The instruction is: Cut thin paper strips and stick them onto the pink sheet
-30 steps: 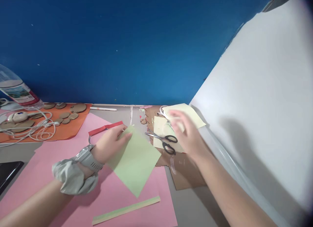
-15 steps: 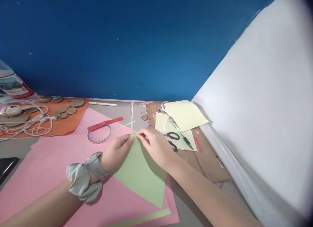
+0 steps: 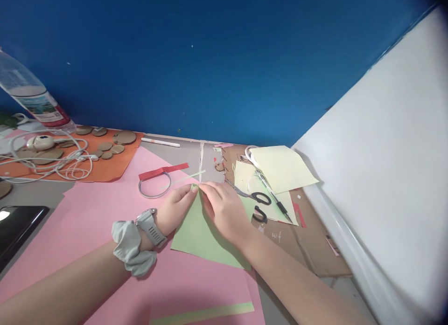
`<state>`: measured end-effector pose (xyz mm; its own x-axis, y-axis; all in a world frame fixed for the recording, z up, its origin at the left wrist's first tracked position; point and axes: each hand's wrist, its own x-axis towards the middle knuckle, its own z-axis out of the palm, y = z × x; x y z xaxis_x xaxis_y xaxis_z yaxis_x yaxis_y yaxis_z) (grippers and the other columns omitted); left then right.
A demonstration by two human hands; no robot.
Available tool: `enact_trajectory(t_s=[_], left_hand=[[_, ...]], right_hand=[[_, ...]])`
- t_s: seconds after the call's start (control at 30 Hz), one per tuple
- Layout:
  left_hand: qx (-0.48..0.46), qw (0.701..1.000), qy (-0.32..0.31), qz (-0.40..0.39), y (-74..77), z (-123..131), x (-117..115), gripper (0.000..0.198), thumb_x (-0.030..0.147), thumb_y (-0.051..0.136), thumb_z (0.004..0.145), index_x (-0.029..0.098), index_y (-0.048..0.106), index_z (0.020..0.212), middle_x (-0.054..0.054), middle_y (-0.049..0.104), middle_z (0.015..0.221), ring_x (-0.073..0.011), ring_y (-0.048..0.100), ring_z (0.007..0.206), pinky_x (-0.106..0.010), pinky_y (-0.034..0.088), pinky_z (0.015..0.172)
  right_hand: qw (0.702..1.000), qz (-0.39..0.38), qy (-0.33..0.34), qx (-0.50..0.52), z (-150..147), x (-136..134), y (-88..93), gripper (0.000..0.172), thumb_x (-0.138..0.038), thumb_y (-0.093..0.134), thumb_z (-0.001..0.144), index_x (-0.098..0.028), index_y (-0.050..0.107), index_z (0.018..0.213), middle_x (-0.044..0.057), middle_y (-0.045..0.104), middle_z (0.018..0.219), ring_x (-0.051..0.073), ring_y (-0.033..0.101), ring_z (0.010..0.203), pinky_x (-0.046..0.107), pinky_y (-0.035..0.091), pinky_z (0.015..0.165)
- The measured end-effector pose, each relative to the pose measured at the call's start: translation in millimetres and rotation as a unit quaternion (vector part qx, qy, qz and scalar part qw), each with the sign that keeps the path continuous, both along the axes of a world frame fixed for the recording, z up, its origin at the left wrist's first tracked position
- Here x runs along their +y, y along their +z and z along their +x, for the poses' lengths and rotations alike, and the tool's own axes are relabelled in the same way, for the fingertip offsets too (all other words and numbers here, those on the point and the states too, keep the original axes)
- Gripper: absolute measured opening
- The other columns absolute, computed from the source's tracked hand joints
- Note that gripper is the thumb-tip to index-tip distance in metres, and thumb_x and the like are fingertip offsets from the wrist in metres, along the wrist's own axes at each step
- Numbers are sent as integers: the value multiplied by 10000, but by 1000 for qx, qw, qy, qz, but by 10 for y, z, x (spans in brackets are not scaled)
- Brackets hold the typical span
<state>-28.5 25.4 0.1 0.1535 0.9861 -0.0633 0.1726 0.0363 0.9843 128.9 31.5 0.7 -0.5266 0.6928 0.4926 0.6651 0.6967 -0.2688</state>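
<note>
A sheet of light green paper (image 3: 206, 236) lies over a large pink sheet (image 3: 94, 213). My left hand (image 3: 177, 206), with a watch and a pale scrunchie at the wrist, pinches the paper's far edge between thumb and fingers. Right beside it, my right hand (image 3: 224, 210) is closed on the same edge, its fingertips almost touching the left thumb. Part of the green paper is hidden under my right hand. A narrow green strip (image 3: 210, 313) lies on the pink sheet nearer to me. Black-handled scissors (image 3: 261, 197) rest just right of my right hand.
Beyond my left hand lie a grey ring (image 3: 154, 195) and a red strip (image 3: 164, 171). A pen (image 3: 276, 199) and pale yellow paper (image 3: 283, 166) are at right. Leftward are a phone (image 3: 21, 229), earphones (image 3: 84, 164), cardboard discs (image 3: 124, 137) and a bottle (image 3: 42, 101).
The view has shifted, so the table things sit farther right. The near edge of the green paper has swung up and away from the green strip. Both hands still hold its far edge.
</note>
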Motion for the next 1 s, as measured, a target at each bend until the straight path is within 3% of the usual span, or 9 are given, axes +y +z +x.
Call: enact_trajectory(t_s=[0.27,0.4,0.53,0.67,0.87,1.0], left_hand=[[-4,1000,18,15,-19,-19,-10,311,419,418,873,183,548,718,-11,609,747,-176,539,796,-271,445,732],[19,999,18,40,-32,-29,-8,321,424,390,888,184,548,745,-11,603,756,-177,535,814,-270,442,744],[41,998,-11,43,-26,-17,-14,322,436,401,885,179,522,732,14,547,692,-138,500,685,-244,423,624],[64,997,-29,27,-26,-6,-21,330,445,462,850,186,452,646,59,379,559,-90,353,514,-216,308,466],[79,996,-36,29,-23,-18,-6,354,454,392,870,178,474,664,33,409,631,-113,393,610,-230,355,550],[91,995,-29,35,-44,-31,-3,360,460,406,863,178,474,649,35,357,614,-111,346,598,-232,321,530]], right_hand=[[998,26,-7,-59,-30,-76,8,397,-167,387,918,-143,490,1301,95,580,1276,246,492,1168,461,285,1069],[999,-1,-11,-44,-33,-93,33,387,-191,379,937,-157,477,1311,85,566,1298,236,485,1180,461,215,1098],[998,-53,-33,20,14,-46,56,295,-208,411,945,-175,542,1207,68,659,1086,212,558,1029,396,341,999],[994,-81,-43,56,57,18,24,188,-193,437,937,-190,605,1022,53,672,907,206,586,870,347,425,812],[993,-94,-1,64,62,36,-14,216,-206,406,953,-216,602,1043,57,680,977,215,594,898,353,421,803],[990,-113,5,80,54,25,-2,241,-222,396,955,-217,604,1076,67,677,996,218,590,918,365,426,832]])
